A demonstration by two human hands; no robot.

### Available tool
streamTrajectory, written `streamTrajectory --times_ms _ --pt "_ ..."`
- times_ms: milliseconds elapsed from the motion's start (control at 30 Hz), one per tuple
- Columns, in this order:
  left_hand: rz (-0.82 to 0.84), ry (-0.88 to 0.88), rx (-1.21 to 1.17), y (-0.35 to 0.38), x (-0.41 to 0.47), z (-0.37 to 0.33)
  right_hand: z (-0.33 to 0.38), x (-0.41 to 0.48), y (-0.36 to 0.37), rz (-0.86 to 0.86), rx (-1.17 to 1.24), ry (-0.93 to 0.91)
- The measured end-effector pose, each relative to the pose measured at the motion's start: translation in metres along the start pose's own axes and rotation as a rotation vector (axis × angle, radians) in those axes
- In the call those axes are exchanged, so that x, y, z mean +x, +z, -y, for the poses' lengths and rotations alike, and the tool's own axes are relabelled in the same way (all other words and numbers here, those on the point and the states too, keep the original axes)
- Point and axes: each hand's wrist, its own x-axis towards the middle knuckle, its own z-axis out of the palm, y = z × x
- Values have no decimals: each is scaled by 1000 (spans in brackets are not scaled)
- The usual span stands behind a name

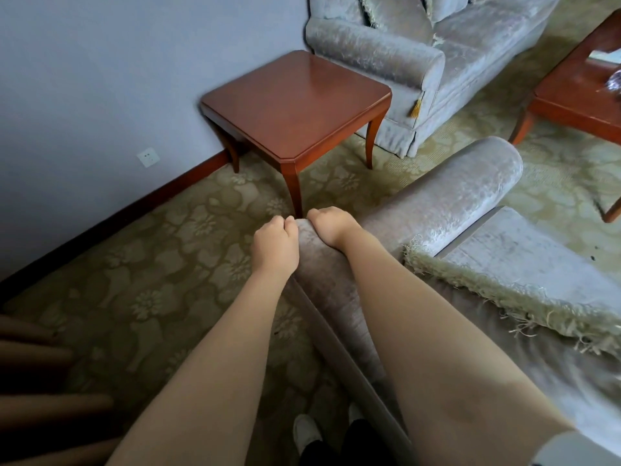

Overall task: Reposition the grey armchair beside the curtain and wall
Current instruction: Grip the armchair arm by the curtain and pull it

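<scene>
My left hand [276, 245] and right hand [331, 227] sit side by side, fingers curled tight over the top corner of the armchair [447, 203]. Just beyond my fingers stands the desk [295, 102] against the wall [100, 62]; the curtain [40, 381] hangs left of my arms.

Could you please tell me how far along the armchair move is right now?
In hand: left hand and right hand both grip the grey velvet armchair at its back corner. Left: it sits angled away from the blue-grey wall, near the square wooden side table.
</scene>
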Motion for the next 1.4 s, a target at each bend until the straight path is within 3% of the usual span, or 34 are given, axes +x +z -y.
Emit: streamTrajectory --times_ms 233,533,800,867,967,1133,1400 --pt "-36 -93 -1 -34 -25 42 26 -24 42 106 -60 -113" --pt "34 -70 37 -49 -29 42 30 -29 47 124 -79 -119" --pt "268 -152 322 -53 -16 7 26 -50 40 81 -31 -155" --pt "280 -140 431 -53 -22 -7 19 -60 38 2 -54 -113" --pt "333 44 601 -46 -36 -27 -2 -78 31 -156 -37 34" --pt "534 349 791 -15 -85 -53 -63 -129 20 -250 -6 149" --pt "720 559 852 33 -212 -108 -178 -252 -4 -253 -88 219"
